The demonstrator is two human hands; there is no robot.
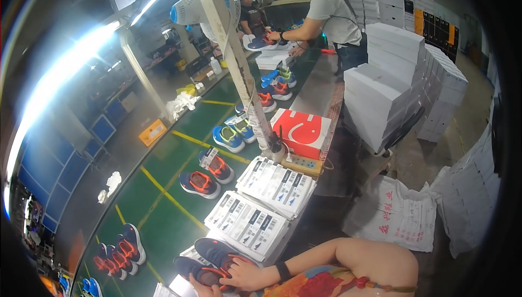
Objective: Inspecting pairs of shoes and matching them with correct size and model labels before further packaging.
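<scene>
Navy shoes point(209, 249), 1 pair, orange-lined: right edge of the bench point(163, 213), beside 2 labelled white stacks point(247, 225). My left hand point(206, 289) and right hand point(247, 274) touch them, close together; clamped, I cannot tell.

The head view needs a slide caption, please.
Left hand and right hand on navy shoes with orange lining, beside white stacks with barcode labels and a green worktop striped yellow.
</scene>
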